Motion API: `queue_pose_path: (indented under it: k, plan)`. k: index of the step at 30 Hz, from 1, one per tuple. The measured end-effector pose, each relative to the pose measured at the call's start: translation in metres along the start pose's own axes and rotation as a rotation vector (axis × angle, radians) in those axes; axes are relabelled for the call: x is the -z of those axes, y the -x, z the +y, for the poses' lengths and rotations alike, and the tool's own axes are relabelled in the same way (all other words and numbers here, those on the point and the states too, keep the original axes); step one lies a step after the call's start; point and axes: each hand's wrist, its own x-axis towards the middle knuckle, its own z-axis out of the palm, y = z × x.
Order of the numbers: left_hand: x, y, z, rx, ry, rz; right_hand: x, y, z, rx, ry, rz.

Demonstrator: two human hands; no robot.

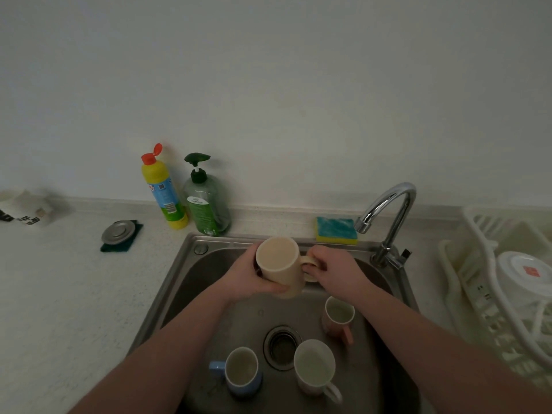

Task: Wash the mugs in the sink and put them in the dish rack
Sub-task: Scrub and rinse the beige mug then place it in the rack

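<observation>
A pale speckled countertop [59, 309] runs under a bare wall, with a steel sink [191, 264] set into it and a white dish rack [484, 282] at the right edge. The rack holds what looks like a white lidded container [525, 273], though that corner is blurred. A chrome faucet [391, 210] arches over the sink's back right corner, its spout well clear of the hands.

Above the basin, a person holds a cream mug [280, 264] tipped so its mouth faces the camera. The left hand [248, 279] is wrapped around the mug's body; the right hand [334, 273] grips its handle, fingers hooked through the loop. Both forearms reach in from the bottom of the view and cover part of the basin floor.

Three more mugs stand upright in the sink around the drain [280, 346]: a blue mug [243, 372] at front left, a white mug [315, 369] at front right, and a pink mug [339, 319] farther back, just under the right forearm.

Along the wall behind the sink stand a green pump bottle [206, 201] and, touching it on the left, a yellow squeeze bottle [164, 192] with its red cap flipped open. A blue-and-yellow sponge [337, 231] lies on the sink's back edge beside the faucet. A metal drain stopper [118, 233] rests on a dark scouring pad [131, 240] at left.
</observation>
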Motion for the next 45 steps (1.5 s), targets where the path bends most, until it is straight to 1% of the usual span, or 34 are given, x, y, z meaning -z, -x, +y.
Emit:
queue_pose_path:
  k: [7, 16, 20, 25, 30, 33, 35, 38, 40, 43, 45]
  plan:
    - [-0.002, 0.001, 0.006, -0.031, -0.083, 0.035, 0.002, 0.005, 0.001, 0.018, 0.02, 0.038]
    - [-0.005, 0.01, 0.003, -0.036, -0.131, 0.03, -0.001, 0.01, 0.001, -0.001, 0.058, -0.006]
    - [-0.004, 0.016, 0.009, -0.029, -0.149, 0.043, 0.002, 0.014, -0.002, 0.019, 0.048, 0.003]
    - [-0.001, 0.025, 0.031, -0.028, -0.151, 0.042, 0.021, 0.021, -0.012, 0.02, 0.035, -0.04]
    - [-0.003, 0.035, 0.075, -0.062, -0.182, 0.017, 0.062, 0.031, -0.021, 0.01, 0.063, -0.083]
    - [-0.011, 0.036, 0.108, -0.084, -0.226, -0.013, 0.095, 0.045, -0.021, -0.041, -0.063, -0.119]
    - [-0.022, 0.036, 0.13, -0.103, -0.272, -0.018, 0.118, 0.058, -0.018, -0.046, -0.107, -0.093]
    - [-0.046, 0.032, 0.165, -0.142, -0.318, -0.027, 0.157, 0.081, -0.013, -0.006, 0.141, 0.001]
    - [-0.067, 0.028, 0.188, -0.175, -0.341, -0.064, 0.181, 0.1, -0.004, -0.008, 0.213, 0.038]
    - [-0.105, 0.019, 0.221, -0.219, -0.371, -0.135, 0.209, 0.129, 0.018, -0.074, 0.163, 0.124]
    - [-0.132, 0.01, 0.24, -0.246, -0.383, -0.178, 0.224, 0.149, 0.035, -0.15, 0.064, 0.196]
